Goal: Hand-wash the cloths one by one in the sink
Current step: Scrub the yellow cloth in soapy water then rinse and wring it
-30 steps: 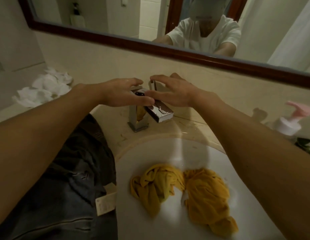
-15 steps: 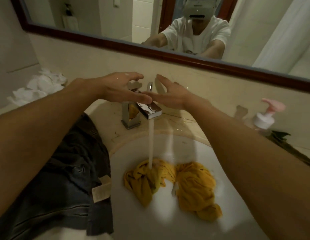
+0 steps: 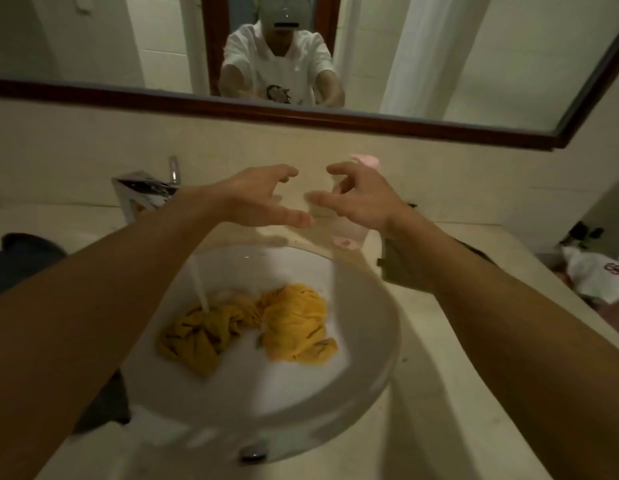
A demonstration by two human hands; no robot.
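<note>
Progress is early, by my reading: water runs from the faucet point(image 3: 143, 190) onto the yellow cloth point(image 3: 294, 323) bunched in the sink point(image 3: 373, 358), and no scrubbing shows yet. My left hand point(image 3: 263, 199) and right hand point(image 3: 363, 202) hover behind the sink, fingers spread, half-curled, holding nothing. Count: two yellow lumps, possibly one cloth; one dark cloth point(image 3: 24, 261) beside the sink; one pump bottle point(image 3: 365, 161).

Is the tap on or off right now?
On. A stream of water falls from the tap onto the crumpled yellow cloth lying in the sink.
</note>
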